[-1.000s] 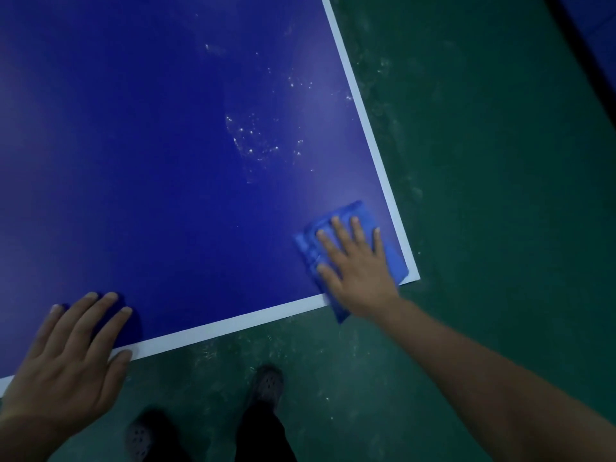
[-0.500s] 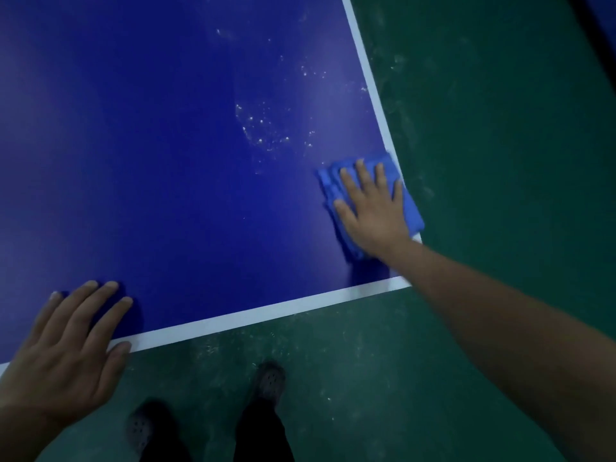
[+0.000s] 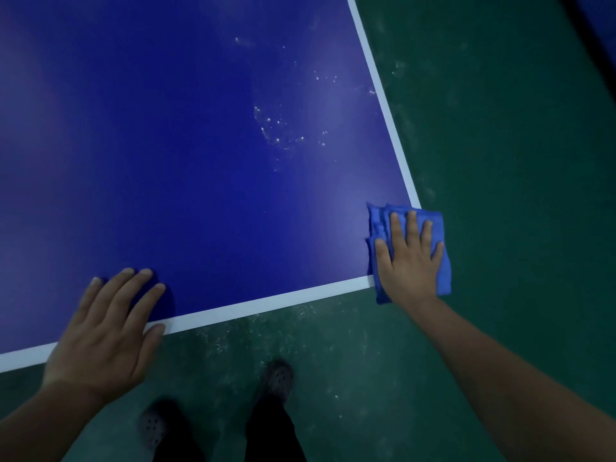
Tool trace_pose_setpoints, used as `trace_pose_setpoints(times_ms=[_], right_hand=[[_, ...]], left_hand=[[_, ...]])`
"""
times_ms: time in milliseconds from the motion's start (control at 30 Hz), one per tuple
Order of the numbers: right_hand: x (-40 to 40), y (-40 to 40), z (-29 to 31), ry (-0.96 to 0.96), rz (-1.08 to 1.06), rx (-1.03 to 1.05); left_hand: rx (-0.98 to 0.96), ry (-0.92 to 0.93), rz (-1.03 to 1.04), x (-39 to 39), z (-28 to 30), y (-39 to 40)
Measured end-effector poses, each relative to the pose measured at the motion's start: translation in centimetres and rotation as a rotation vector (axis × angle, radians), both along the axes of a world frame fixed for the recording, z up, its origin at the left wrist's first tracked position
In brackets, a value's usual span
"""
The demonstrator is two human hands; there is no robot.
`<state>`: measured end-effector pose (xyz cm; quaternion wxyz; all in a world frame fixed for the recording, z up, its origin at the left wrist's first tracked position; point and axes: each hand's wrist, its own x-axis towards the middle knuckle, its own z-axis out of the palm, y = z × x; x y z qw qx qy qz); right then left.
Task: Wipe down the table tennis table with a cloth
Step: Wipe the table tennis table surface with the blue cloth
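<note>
— Where the view starts on the left, what do you see?
— A left hand (image 3: 103,331) lies flat on the blue table (image 3: 186,155), fingers straight and slightly spread, palm over the white border line (image 3: 266,303) at the near edge. Its grip holds nothing; it only rests on the surface.

— And moving toward the middle?
— Bare blue tabletop, then a scatter of pale specks (image 3: 280,131) on the surface, nearer the right edge than the left. Below the table's near edge, two dark perforated shoes (image 3: 276,378) and dark trouser legs stand on the green floor (image 3: 500,161).

— Where's the cloth?
— At the table's near right corner. A blue cloth (image 3: 378,225) lies folded over that corner, covering the meeting of the two white lines, with its right and lower parts hanging past the edge over the floor.

— And the hand on it?
— The right hand (image 3: 410,261) presses down on the cloth with straight, spread fingers, the thumb at its left side. That grip is flat and uncurled, not pinching the fabric.
</note>
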<state>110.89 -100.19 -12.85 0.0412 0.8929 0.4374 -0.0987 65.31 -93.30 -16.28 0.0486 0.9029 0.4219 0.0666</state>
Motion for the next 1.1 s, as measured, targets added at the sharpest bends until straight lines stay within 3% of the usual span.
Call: trace_pose_setpoints(times_ms=[100, 167, 233, 333, 400, 467, 567, 633, 700, 833, 900, 1000, 1100], right_hand=[[-3.4, 2.7, -0.1, 0.026, -0.211, 0.051], [-7.7, 4.8, -0.1, 0.018, -0.2, 0.071], [-13.9, 6.7, -0.1, 0.029, -0.016, 0.085], [-23.0, 6.0, -0.3, 0.104, 0.524, 0.092], [-22.7, 4.9, -0.4, 0.12, 0.765, 0.082], [-18.0, 4.5, -0.5, 0.028, 0.584, 0.09], [-10.6, 4.1, 0.7, 0.011, -0.124, 0.049], [-11.8, 4.6, 1.2, 0.062, -0.38, 0.088], [-18.0, 5.9, 0.5, 0.041, -0.302, 0.109], [-31.6, 4.7, -0.4, 0.048, 0.443, 0.106], [-30.6, 4.3, -0.5, 0.033, 0.581, 0.065], [-24.1, 4.1, -0.1, -0.026, 0.262, -0.002], [-21.4, 6.9, 0.7, 0.048, -0.081, 0.018]], left_hand=[[-0.05, 0.026, 0.019, 0.8, 2.0, -0.3], [-0.076, 0.006, 0.029, 0.9, 2.9, -0.6], [-0.094, -0.06, 0.034, 0.3, 3.6, -0.6], [-0.07, -0.095, 0.075, -2.2, 4.1, -0.5], [-0.052, -0.076, 0.151, -5.0, 4.1, 0.2], [-0.044, -0.031, 0.246, -8.4, 3.8, 1.5], [-0.073, 0.048, 0.321, -12.3, 3.4, 3.1], [-0.089, 0.062, 0.337, -13.0, 3.2, 3.1], [-0.098, 0.05, 0.357, -13.0, 3.1, 2.9], [-0.112, 0.06, 0.352, -12.8, 3.8, 2.7], [-0.126, 0.069, 0.352, -12.8, 4.0, 2.7], [-0.139, 0.087, 0.352, -12.7, 4.2, 2.7], [-0.13, 0.094, 0.342, -12.9, 4.0, 2.7]])
